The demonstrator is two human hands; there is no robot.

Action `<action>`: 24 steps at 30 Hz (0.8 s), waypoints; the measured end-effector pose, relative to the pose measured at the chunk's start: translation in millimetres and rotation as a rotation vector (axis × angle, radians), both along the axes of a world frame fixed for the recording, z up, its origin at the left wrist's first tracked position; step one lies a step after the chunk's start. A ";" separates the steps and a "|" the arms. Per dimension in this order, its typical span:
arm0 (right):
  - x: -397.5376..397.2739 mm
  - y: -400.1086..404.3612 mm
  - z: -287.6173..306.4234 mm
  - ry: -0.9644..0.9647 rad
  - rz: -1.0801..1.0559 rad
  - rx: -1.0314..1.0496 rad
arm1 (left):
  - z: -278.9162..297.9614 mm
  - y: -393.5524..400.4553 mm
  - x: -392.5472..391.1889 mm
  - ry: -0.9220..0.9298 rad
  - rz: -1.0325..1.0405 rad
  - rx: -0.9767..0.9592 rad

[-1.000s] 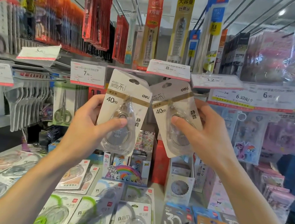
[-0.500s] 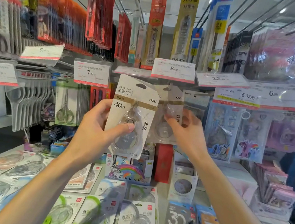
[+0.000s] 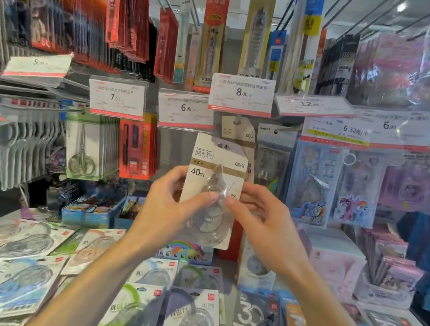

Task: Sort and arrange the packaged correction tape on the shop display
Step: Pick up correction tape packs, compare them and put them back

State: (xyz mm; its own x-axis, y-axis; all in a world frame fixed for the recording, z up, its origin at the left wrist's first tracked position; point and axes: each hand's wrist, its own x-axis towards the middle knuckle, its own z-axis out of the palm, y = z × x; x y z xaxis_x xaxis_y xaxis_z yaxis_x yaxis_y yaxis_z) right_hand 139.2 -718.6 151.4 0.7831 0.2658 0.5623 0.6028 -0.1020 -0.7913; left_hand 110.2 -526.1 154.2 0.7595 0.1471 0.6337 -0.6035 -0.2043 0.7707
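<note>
Open air before the hook (image 3: 237, 122), price tags (image 3: 241, 94) crowding above

left arm: bare forearm reaching up from the near left toward the centre.
left hand (image 3: 174, 206): raised, thumb and curled fingers pinching the correction tape pack (image 3: 215, 189).
right arm: bare forearm reaching up from the near right.
right hand (image 3: 260, 221): raised, thumb and fingers pinching the same pack's right edge.

The correction tape pack (image 3: 215, 189) pinched between the left hand (image 3: 173, 209) and right hand (image 3: 260, 221) fingers is showing a matt white paper card with a glossy clear plastic blister right under the fingertips. Above the fingers, the price tags (image 3: 241, 94) are sitting in shiny plastic sleeves. Left of the fingers, the scissors (image 3: 83, 156) are looking like polished metal.
</note>
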 end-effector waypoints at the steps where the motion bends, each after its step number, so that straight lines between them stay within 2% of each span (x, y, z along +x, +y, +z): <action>1: 1.2 0.0 -2.6 0.029 0.015 0.031 | -2.0 -3.2 3.3 0.008 -0.003 -0.004; 8: 9.0 -1.4 -9.0 0.058 -0.010 0.171 | -3.6 -13.3 16.6 0.072 -0.045 0.033; 12: 11.1 -14.4 -2.9 0.037 -0.046 0.185 | 19.8 -4.8 20.0 0.084 -0.003 -0.115; 15: 13.6 -20.9 -0.2 0.026 -0.066 0.170 | 44.3 0.8 16.9 0.098 -0.054 -0.258; 24: 9.4 -20.3 4.9 -0.101 -0.113 0.137 | 59.0 6.4 -3.8 -0.035 -0.121 -0.242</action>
